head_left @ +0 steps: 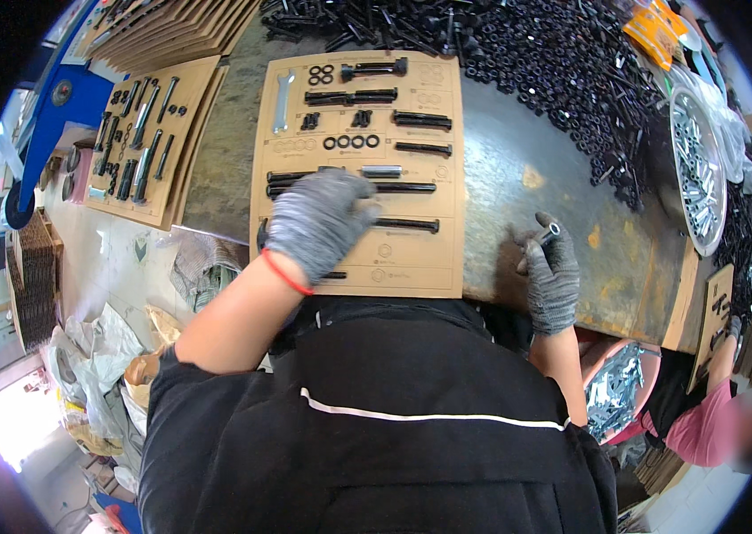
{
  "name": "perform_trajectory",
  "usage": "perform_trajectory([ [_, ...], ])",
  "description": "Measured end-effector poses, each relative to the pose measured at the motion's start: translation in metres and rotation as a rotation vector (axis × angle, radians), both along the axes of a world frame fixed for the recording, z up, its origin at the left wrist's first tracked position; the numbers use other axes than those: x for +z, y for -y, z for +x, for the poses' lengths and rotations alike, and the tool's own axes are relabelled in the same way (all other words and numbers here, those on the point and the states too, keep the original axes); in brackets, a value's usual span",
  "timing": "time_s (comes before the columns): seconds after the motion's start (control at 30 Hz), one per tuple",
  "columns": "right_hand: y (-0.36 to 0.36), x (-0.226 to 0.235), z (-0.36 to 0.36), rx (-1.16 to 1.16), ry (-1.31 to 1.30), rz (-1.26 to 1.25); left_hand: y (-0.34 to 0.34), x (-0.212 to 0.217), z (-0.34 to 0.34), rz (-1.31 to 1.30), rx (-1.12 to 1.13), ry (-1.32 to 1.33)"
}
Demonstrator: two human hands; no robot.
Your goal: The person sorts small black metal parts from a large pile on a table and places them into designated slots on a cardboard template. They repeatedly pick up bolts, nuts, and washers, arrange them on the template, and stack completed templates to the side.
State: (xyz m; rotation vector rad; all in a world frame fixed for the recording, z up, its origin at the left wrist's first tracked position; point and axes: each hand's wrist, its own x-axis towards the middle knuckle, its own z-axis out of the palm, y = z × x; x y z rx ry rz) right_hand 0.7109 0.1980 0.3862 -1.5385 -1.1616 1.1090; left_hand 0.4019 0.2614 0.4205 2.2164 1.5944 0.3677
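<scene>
A brown cardboard sheet point(429, 278) with printed outlines lies before me, carrying rows of black bolts point(420, 120), several black washers point(349, 141) and a silver wrench point(283, 102). A silver metal sleeve point(382, 171) rests near its middle. My left hand point(315, 218), in a grey knit glove, lies over the sheet's left half with its fingers curled in; whatever they hold is hidden. Long black bolts point(412, 188) stick out beside the fingers. To the right of the sheet, my gloved right hand point(552, 276) pinches another short metal sleeve point(548, 233) just above the metal tabletop.
Loose black nuts and bolts point(536, 80) are heaped across the far side. A bowl of silver sleeves point(696, 169) stands at the right, and a tub of silver parts point(616, 392) sits below. Filled sheets point(140, 151) lean at left. Another person point(705, 423) works at far right.
</scene>
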Motion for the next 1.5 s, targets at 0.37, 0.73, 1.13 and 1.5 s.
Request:
perform_trajectory([
  [0.37, -0.022, 0.006, -0.055, 0.172, 0.089, 0.086, 0.002, -0.017, -0.044, -0.331, 0.344, -0.189],
  [0.73, -0.058, 0.020, -0.203, 0.765, 0.859, 0.335, 0.043, 0.001, -0.114, 0.117, 0.635, 0.974],
  [1.13, -0.069, 0.024, -0.219, 0.826, 0.310, 0.098, 0.062, -0.018, -0.105, -0.080, 0.445, 0.876],
  [1.5, -0.119, 0.037, 0.082, -0.246, 0.199, 0.006, 0.032, -0.008, -0.051, -0.193, 0.253, 0.774],
])
